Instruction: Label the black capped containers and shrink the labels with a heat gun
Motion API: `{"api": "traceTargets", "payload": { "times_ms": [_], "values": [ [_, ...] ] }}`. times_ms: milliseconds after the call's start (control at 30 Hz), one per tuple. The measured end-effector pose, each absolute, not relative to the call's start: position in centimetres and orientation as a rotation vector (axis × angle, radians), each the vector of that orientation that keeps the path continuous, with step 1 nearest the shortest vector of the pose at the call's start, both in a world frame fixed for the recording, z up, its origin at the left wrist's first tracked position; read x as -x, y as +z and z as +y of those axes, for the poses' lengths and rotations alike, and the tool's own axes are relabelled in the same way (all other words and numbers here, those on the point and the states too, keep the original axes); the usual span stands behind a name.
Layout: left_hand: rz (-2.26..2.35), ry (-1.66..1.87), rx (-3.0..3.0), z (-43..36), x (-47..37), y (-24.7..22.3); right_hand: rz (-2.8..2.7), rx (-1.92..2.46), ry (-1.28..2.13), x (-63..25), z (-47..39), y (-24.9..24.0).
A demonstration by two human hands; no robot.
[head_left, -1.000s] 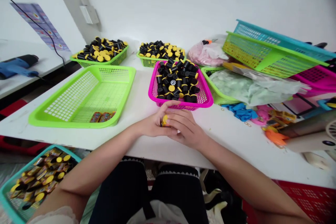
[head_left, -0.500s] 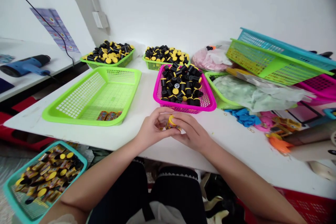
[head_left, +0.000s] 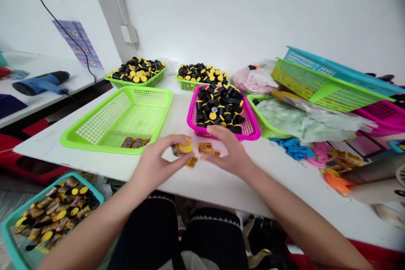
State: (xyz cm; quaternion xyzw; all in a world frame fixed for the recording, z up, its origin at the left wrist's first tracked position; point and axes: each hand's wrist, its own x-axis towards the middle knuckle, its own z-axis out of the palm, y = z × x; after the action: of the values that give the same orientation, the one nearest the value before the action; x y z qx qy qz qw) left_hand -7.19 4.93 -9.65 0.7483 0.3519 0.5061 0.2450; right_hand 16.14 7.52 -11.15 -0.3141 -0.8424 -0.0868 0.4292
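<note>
My left hand (head_left: 158, 158) pinches a small yellow-topped cylinder (head_left: 186, 145) between thumb and fingers, a little above the table; a printed wrap seems to be around it, though blur hides the detail. To its right my right hand (head_left: 229, 152) is open, thumb and fingers apart. Between the two hands, several small orange printed sleeves (head_left: 204, 147) lie flat on the white table (head_left: 202, 181). One loose sleeve (head_left: 192, 162) lies nearest my left thumb. Just beyond my right fingertips stands a magenta basket (head_left: 255, 130) full of black cylinders with yellow ends.
At left is a green basket (head_left: 76, 141) with a few wrapped pieces in its near corner. A teal basket (head_left: 9, 228) of wrapped pieces sits lower left. Two filled green baskets stand by the wall. Stacked baskets (head_left: 316, 80) and plastic bags fill the right. A blue heat gun (head_left: 41, 83) lies far left.
My hands, together around the cylinder before, have parted. The left moved left with the cylinder; the right opened and let go. The sleeves on the table now show. The camera view tilted slightly upward.
</note>
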Motion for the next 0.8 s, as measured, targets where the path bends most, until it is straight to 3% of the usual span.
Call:
{"api": "traceTargets", "payload": {
  "times_ms": [200, 300, 433, 633, 800],
  "values": [
    [1.610, 0.996, -2.102, 7.4, 19.1, -5.4, -2.407, 1.568, 0.108, -20.0, 15.2, -6.9],
    [1.900, 0.661, -2.052, 10.1, 23.6, -5.5, -2.591, 1.515, 0.322, -19.6, 17.7, -6.2],
    [2.076, 0.294, -2.092, 12.5, 25.1, -6.3, -2.772, 1.547, 0.350, -17.5, 19.3, -6.2],
    [1.963, -0.129, -2.170, 14.8, 23.3, -6.6, -2.754, 1.359, 0.363, -16.8, 20.3, -6.8],
    [1.948, -0.276, -2.005, 16.8, 23.4, -7.7, -2.843, 1.153, 0.639, -17.9, 20.8, -7.0]
  ]
}}
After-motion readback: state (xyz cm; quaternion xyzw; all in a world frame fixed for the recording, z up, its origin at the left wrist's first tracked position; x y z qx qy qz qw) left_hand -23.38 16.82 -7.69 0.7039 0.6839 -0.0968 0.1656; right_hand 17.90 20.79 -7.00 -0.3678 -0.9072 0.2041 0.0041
